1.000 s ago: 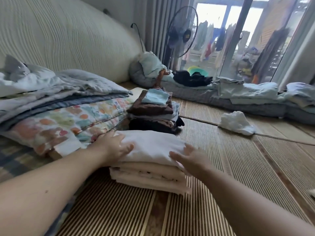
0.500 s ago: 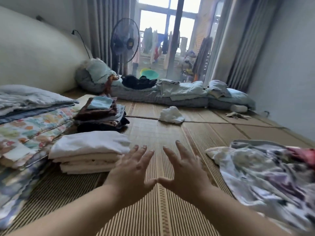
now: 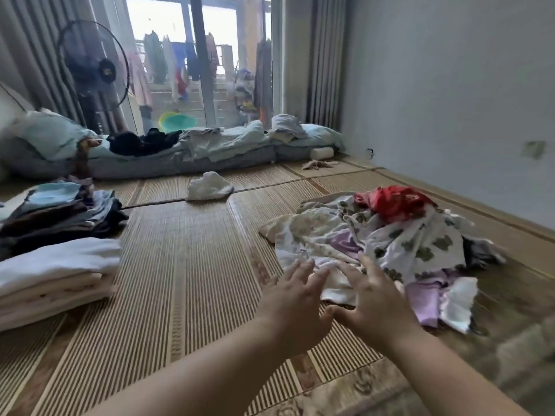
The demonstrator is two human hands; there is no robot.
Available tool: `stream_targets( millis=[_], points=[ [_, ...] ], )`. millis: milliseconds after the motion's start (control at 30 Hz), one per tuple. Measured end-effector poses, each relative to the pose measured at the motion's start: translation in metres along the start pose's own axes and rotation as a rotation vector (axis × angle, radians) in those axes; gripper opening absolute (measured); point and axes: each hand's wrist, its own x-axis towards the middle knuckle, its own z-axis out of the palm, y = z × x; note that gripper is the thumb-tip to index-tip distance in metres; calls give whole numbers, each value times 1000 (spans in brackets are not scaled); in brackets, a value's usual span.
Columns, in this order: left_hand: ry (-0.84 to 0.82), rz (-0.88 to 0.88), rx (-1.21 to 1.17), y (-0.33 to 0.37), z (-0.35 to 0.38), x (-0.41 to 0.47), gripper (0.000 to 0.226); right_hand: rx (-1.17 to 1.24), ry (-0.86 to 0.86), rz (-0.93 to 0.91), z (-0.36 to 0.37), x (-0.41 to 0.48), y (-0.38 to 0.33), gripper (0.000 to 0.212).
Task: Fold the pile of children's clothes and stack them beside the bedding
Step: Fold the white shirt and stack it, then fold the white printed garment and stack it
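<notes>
A loose pile of children's clothes [image 3: 390, 238] lies on the bamboo mat at the right: printed white pieces, a red one on top, lilac ones at the near edge. My left hand [image 3: 295, 304] and my right hand [image 3: 375, 301] stretch toward its near edge, fingers spread and holding nothing; the fingertips overlap the nearest white cloth. At the left stand two folded stacks: a white and cream one [image 3: 57, 274] and, behind it, a darker one with a light blue piece on top [image 3: 60, 211].
A crumpled white cloth [image 3: 210, 187] lies on the mat [image 3: 186, 265] mid-floor. Grey floor mattresses with pillows and dark clothes [image 3: 180, 151] run along the window. A standing fan [image 3: 90, 70] is at the back left. A wall closes the right side.
My hands left the white folded stack and swung right across the mat to the loose pile. The view turned right, so the bedding has dropped out of sight.
</notes>
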Motion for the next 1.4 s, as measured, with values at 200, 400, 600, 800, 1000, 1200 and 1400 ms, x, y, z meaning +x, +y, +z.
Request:
stream_targets(
  millis=[200, 400, 600, 800, 1000, 1200, 1400],
  points=[
    [-126, -33, -25, 4, 45, 43, 80, 69, -98, 153, 15, 21, 42, 80],
    [-155, 15, -10, -2, 68, 96, 73, 184, -104, 292, 30, 45, 72, 72],
    [-98, 130, -97, 32, 95, 172, 64, 117, 14, 408, 47, 54, 98, 60],
    [9, 1, -257, 47, 104, 207, 34, 125, 82, 416, 47, 57, 109, 57],
    [216, -56, -505, 45, 47, 173, 25, 164, 252, 288, 32, 49, 100, 53],
    [-109, -108, -1127, 40, -27, 102, 52, 257, 368, -30, 4, 37, 36, 80],
    [45, 9, -534, 18, -89, 36, 30, 447, 445, -199, -38, 17, -31, 37]
  ],
)
